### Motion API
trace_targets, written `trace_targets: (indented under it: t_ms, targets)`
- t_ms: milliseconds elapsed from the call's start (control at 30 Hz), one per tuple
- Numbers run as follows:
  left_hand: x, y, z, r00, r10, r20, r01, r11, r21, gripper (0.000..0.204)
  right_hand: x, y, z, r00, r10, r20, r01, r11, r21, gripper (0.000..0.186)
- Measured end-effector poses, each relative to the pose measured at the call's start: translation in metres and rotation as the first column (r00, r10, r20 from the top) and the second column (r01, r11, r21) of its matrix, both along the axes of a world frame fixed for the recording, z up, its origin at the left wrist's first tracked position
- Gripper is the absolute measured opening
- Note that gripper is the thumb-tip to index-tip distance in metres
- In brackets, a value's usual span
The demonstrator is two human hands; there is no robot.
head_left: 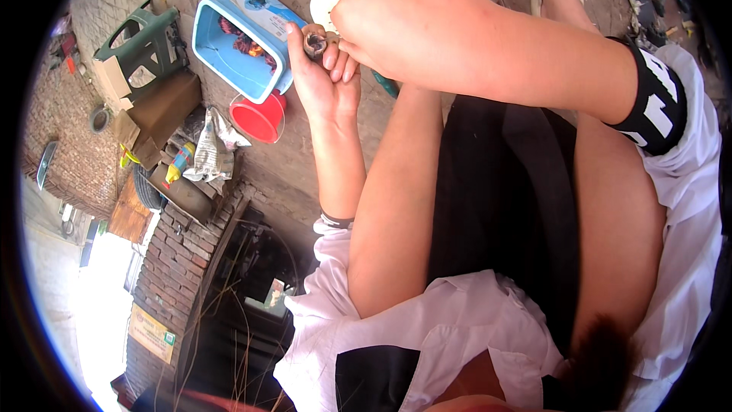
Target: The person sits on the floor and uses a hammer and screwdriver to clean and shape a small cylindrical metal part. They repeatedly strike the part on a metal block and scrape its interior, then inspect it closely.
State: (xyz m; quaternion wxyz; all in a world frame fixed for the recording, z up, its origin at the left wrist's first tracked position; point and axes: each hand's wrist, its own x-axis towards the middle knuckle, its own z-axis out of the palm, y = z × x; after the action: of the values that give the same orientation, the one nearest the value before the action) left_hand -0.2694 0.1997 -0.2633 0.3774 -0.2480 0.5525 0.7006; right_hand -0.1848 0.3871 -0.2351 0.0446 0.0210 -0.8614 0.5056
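My left hand [328, 80] is raised in front of my left knee with its fingers curled round a small dark brown, roundish thing with a hollow in its end [315, 44]. Its thumb points up along the side. Just beyond and to the right, my right hand [408, 11] is closed, back towards me, close to the left fingertips. What its fingers grip is hidden. Behind the knuckles shows a cream rounded thing [326, 1], perhaps a shoe toe. A green piece [386, 85] peeks out under my right wrist; I cannot tell whether it is held.
Left of my hands a light blue plastic bin [204, 40] lies on its side with dark red and orange stuff inside. Beside it are a red bucket [258, 120], a green plastic stool [149, 42] and a cardboard box [164, 111]. A brick wall [171, 259] stands lower left.
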Motion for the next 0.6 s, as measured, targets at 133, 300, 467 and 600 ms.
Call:
trace_targets:
  t_ms: [133, 300, 467, 600]
  targets:
    - [0.002, 0.000, -0.003, 0.996, 0.008, -0.084, -0.010, 1.000, -0.026, 0.043, -0.001, -0.009, -0.006, 0.997, -0.020, -0.078, 0.023, 0.999, 0.041, 0.016]
    - [0.005, 0.001, -0.008, 0.977, 0.019, -0.212, -0.029, 0.999, -0.046, 0.044, 0.000, -0.006, -0.001, 0.991, -0.019, -0.130, 0.021, 1.000, 0.017, 0.016]
    - [0.016, 0.013, 0.000, 0.910, -0.011, -0.415, -0.070, 0.981, -0.179, 0.045, -0.001, -0.015, 0.002, 0.995, -0.037, -0.090, 0.046, 0.993, 0.105, 0.015]
    - [0.017, 0.013, 0.004, 0.878, -0.051, -0.476, -0.066, 0.972, -0.226, 0.046, -0.001, -0.015, -0.003, 0.996, -0.033, -0.078, 0.035, 0.999, 0.022, 0.018]
